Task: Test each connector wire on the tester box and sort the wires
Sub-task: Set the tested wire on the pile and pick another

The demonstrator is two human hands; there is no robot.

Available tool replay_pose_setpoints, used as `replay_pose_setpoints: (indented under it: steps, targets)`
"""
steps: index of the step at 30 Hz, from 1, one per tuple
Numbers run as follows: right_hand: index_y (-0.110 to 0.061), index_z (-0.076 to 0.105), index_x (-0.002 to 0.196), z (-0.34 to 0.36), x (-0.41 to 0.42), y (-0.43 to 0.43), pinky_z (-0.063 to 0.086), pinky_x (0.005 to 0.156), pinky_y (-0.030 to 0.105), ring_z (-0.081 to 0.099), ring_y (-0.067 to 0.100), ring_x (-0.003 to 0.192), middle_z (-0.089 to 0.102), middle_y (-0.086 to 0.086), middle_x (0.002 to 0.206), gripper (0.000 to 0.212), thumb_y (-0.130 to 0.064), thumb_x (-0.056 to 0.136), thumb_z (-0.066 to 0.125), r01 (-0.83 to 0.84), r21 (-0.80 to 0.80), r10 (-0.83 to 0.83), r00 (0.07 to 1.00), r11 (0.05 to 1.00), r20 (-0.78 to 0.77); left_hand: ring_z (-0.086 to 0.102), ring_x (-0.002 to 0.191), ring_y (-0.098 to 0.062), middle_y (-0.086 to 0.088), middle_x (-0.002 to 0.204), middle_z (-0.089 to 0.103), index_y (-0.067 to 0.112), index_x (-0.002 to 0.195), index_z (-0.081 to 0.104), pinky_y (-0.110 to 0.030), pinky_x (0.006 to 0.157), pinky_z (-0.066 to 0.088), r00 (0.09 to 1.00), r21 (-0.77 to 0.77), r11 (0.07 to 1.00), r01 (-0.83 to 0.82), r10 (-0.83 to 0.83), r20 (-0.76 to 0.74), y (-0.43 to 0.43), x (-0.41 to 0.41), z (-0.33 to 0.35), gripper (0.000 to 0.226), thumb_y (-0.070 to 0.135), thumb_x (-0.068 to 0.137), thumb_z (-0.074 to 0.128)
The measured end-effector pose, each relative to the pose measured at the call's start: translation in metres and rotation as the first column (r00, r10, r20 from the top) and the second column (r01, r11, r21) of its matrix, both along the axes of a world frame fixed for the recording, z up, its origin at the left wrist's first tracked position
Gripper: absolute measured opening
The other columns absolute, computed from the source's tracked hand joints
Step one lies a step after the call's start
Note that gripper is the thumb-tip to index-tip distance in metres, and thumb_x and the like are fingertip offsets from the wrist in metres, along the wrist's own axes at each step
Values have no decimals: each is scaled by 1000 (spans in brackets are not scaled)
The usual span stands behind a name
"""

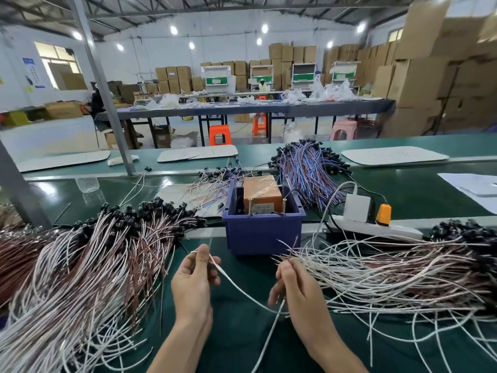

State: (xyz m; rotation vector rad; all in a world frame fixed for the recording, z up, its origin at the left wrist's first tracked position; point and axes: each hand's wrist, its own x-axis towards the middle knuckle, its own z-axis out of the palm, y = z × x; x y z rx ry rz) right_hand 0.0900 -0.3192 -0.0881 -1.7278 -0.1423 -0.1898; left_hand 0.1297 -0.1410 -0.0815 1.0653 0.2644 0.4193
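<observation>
An orange tester box (262,193) sits inside a blue plastic bin (262,232) at the middle of the green bench. Just in front of the bin, my left hand (195,284) pinches the end of a white wire (242,290) between thumb and fingers. That wire sags across to my right hand (294,286), whose fingers pinch thin wire ends at the edge of the right pile (398,275) of white and brown wires. A large heap of similar wires with black connectors (88,254) lies to the left.
A bundle of blue and purple wires (309,168) lies behind the bin. A white power strip (376,227) with an orange plug and a white adapter sits right of the bin. Loose pale wires (204,189) lie behind the bin's left side.
</observation>
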Motion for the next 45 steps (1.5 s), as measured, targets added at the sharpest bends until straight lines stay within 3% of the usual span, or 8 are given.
replay_pose_setpoints:
  steps: [5, 8, 13, 17, 21, 27, 31, 45]
  targets:
    - [-35, 51, 80, 5, -5, -3, 41, 56, 28, 49, 35, 59, 71, 3, 67, 32, -52, 102, 36, 69, -1, -68, 988, 998, 139, 48, 43, -2, 6, 55, 59, 15, 83, 62, -15, 40, 41, 991, 26, 991, -128, 129, -42, 8, 2, -2, 20, 30, 93, 68]
    - [-37, 52, 80, 5, -9, -2, 42, 58, 34, 51, 40, 62, 72, 0, 69, 31, -56, 99, 35, 63, -24, -58, 987, 998, 148, 60, 51, -1, 4, 72, 74, 13, 88, 64, -14, 48, 49, 998, -57, 997, -54, 52, -42, 6, 2, 0, 14, 24, 96, 64]
    - [-34, 55, 78, 3, 0, -3, 39, 55, 21, 44, 12, 55, 66, -3, 63, 34, -37, 108, 37, 111, 20, -113, 988, 994, 102, 69, 63, -3, -1, 91, 78, 15, 99, 67, -17, 54, 55, 992, -258, 959, 119, -128, -17, 5, -2, 5, 10, 20, 90, 66]
    - [-29, 55, 80, 6, 14, 0, 37, 59, 17, 43, 5, 59, 51, -12, 65, 37, -44, 106, 34, 223, 33, -225, 963, 974, 149, 74, 79, -10, -4, 104, 77, 16, 102, 72, -24, 66, 61, 972, -360, 904, 229, -234, 29, 4, -5, 7, 23, 21, 79, 70]
    - [-27, 56, 82, 6, 34, 5, 42, 64, 16, 56, 7, 65, 67, -11, 76, 38, -45, 105, 32, 286, 45, -289, 939, 957, 188, 74, 83, -9, -1, 108, 76, 19, 97, 79, -24, 65, 60, 954, -407, 871, 276, -298, 10, 0, -1, 7, 20, 21, 79, 70]
    - [-37, 60, 89, 0, 62, 9, 34, 51, 22, 43, 5, 51, 51, -12, 58, 36, -53, 104, 32, 336, 45, -338, 915, 941, 219, 73, 80, -4, 5, 108, 76, 23, 106, 78, -22, 59, 58, 942, -430, 849, 309, -334, 17, -10, 18, 12, 27, 23, 80, 69]
    - [-39, 65, 91, -1, 68, 9, 28, 47, 18, 36, 6, 43, 44, -10, 49, 36, -57, 101, 35, 326, 36, -325, 915, 945, 238, 73, 78, -3, 8, 105, 77, 29, 93, 82, -23, 59, 59, 938, -427, 845, 323, -345, 26, -13, 29, 12, 18, 25, 80, 69]
    - [-39, 66, 88, 0, 66, 7, 28, 47, 21, 33, 6, 44, 42, -12, 48, 35, -58, 98, 37, 302, 99, -316, 933, 948, 174, 72, 76, -2, 9, 103, 77, 30, 93, 81, -22, 58, 57, 927, -411, 841, 352, -373, 32, -13, 32, 7, 18, 26, 81, 68]
